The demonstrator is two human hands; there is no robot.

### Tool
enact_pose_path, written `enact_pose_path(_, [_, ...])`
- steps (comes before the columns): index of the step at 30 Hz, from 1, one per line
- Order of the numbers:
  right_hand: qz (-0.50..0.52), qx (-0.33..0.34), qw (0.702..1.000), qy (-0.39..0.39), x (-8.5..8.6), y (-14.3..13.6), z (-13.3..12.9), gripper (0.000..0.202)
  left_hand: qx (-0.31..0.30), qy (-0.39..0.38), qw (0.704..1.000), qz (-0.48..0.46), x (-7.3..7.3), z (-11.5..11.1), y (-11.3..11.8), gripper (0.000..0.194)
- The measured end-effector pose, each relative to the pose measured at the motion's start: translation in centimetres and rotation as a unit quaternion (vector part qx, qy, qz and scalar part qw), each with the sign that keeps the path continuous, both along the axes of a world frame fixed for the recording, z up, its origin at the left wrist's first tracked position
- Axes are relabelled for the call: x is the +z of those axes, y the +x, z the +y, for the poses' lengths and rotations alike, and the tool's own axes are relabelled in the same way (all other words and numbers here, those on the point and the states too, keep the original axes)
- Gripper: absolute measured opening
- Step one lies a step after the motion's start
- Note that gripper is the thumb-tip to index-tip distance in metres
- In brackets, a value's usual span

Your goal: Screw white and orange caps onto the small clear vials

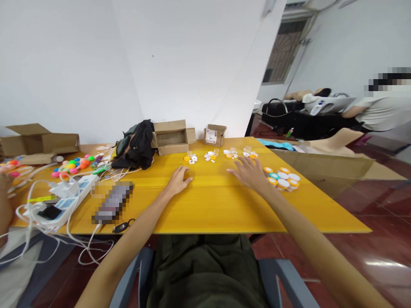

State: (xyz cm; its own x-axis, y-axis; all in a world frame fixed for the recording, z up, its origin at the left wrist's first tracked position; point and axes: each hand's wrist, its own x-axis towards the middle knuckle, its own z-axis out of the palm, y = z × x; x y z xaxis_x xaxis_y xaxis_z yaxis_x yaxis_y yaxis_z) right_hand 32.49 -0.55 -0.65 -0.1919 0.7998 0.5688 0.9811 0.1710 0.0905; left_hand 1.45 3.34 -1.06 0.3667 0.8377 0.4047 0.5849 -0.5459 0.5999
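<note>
My left hand (178,179) hovers at or rests on the yellow table (205,205), its thumb apart from loosely curled fingers and nothing in it. To the right, my right hand (249,173) has its fingers spread and holds nothing. Just beyond it lies a small pile of white and orange parts (251,155) with a clear cup. Similar piles run leftward along the back: one (230,154), another (210,156) and a leftmost one (192,158). Beside my right hand stands a cluster of round jars with white, orange and teal lids (283,184).
Cardboard boxes (173,147) and a black bag (138,145) stand at the back. Left are a power strip (77,192) with tangled cables, a phone (114,203), keys (122,226) and colourful balls (70,166). Another person's arm (4,205) is at far left; someone sits at far right.
</note>
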Motion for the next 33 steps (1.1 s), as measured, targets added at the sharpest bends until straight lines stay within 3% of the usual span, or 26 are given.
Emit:
enact_pose_path(4, [0.138, 0.126, 0.982, -0.034, 0.4, -5.5, 4.9, 0.043, 0.017, -0.013, 0.998, -0.056, -0.1, 0.6, 0.0, 0.025])
enact_pose_path(7, [0.241, 0.171, 0.953, -0.069, 0.7, -9.4, 8.6, 0.039, 0.055, -0.019, 0.991, -0.124, -0.2, 1.2, -0.2, 0.02])
enact_pose_path(14, [0.366, 0.13, 0.915, -0.11, 0.2, -15.1, 14.0, 0.034, 0.137, -0.038, 0.953, -0.267, -0.2, 2.2, -0.9, 0.014])
enact_pose_path(20, [0.389, 0.092, 0.9, -0.172, -0.4, -16.1, 14.5, 0.032, 0.19, -0.037, 0.922, -0.334, -0.2, 2.6, -1.1, 0.013])
enact_pose_path(25, [0.383, 0.186, 0.886, -0.182, -0.4, -16.1, 13.9, 0.03, 0.203, -0.047, 0.924, -0.32, -0.3, 3.0, -1.4, 0.011])
enact_pose_path(33, [0.371, 0.337, 0.839, -0.213, -0.5, -17.9, 11.2, 0.029, 0.204, -0.028, 0.929, -0.308, -0.8, 3.8, -2.2, 0.01])
